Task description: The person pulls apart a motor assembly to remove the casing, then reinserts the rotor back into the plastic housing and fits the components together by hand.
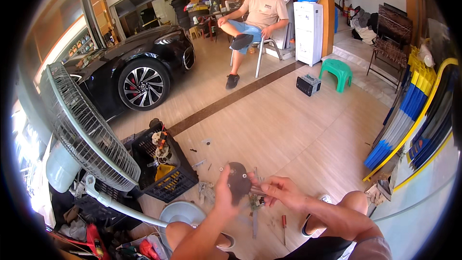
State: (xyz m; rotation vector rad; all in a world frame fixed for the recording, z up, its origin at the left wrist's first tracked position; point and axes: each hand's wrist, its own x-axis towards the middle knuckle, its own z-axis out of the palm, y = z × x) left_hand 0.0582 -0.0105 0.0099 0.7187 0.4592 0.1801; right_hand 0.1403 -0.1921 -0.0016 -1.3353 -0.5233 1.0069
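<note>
My left hand is closed round a dark, round, flat part with small pale bolts or holes near its rim, held up above the floor. My right hand is beside it, thumb and fingers pinched on something slim that points toward the part; I cannot make out its kind. Below the hands, small metal pieces and a flat metal strip lie on the floor. A screwdriver with a red handle rests near my right foot.
At left stand a floor fan and a black plastic crate of parts. Beyond are a black car and a seated person. A green stool, a boxy device and a water dispenser stand farther right.
</note>
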